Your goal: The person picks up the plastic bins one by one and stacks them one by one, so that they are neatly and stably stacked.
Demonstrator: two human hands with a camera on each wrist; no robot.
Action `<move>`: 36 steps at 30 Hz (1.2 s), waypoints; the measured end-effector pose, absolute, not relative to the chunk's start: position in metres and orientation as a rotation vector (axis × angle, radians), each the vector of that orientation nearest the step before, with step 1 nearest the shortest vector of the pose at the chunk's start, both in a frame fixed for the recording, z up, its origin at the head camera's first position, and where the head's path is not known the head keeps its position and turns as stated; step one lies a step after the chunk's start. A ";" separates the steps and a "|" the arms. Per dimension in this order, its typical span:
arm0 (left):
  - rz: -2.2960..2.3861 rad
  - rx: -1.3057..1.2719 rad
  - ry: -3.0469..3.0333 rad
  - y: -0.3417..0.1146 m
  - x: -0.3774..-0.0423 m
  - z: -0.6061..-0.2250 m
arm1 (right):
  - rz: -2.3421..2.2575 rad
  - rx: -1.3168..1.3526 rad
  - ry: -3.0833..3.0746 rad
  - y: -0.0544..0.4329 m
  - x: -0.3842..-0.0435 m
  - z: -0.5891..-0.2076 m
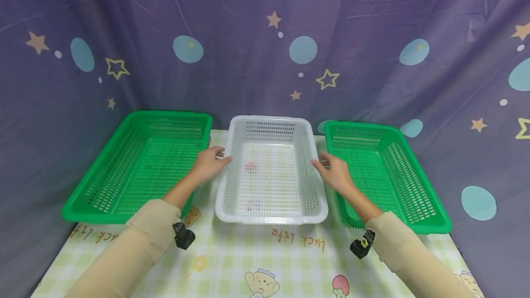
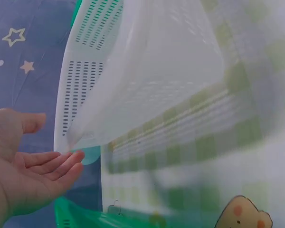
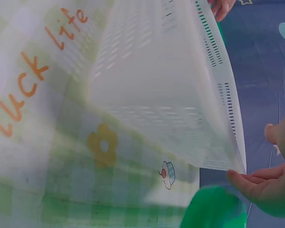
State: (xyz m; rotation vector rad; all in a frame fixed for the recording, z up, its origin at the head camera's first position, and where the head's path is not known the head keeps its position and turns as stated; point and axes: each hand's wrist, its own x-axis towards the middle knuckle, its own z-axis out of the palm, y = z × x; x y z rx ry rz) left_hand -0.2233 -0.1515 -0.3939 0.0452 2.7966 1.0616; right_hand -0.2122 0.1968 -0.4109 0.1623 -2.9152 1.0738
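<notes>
A white perforated plastic basket (image 1: 271, 219) sits in the middle of the table, between two green ones. At its left rim is my left hand (image 1: 208, 164), the thumb apart from the loosely extended fingers. My right hand (image 1: 336, 174) is in a similar pose at the right rim. In the left wrist view, the left fingertips (image 2: 76, 156) lie right at the basket's rim, with the thumb raised away from it. The right wrist view has the right fingertips (image 3: 237, 178) just under a corner of the rim, the palm spread.
A green basket (image 1: 95, 218) stands on the left under my left forearm, another green basket (image 1: 430, 227) on the right beneath my right forearm. A checked tablecloth (image 1: 232, 261) with cartoon prints covers the table. Behind hangs a purple curtain (image 1: 240, 82) with stars.
</notes>
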 end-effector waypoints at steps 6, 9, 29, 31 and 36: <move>1.142 -0.140 2.727 -0.147 -0.233 -0.392 | 1.059 0.041 -3.040 0.193 -0.223 -0.411; 1.147 -0.235 2.717 -0.146 -0.242 -0.399 | 1.079 -0.045 -3.078 0.189 -0.227 -0.410; 1.681 -0.454 2.187 -0.143 -0.236 -0.373 | 1.904 -0.372 -2.835 0.192 -0.233 -0.385; 1.693 -0.438 2.140 -0.146 -0.236 -0.369 | 2.114 -0.392 -2.738 0.197 -0.234 -0.380; 1.800 -0.399 1.962 -0.151 -0.234 -0.363 | 2.670 -0.401 -2.384 0.212 -0.236 -0.376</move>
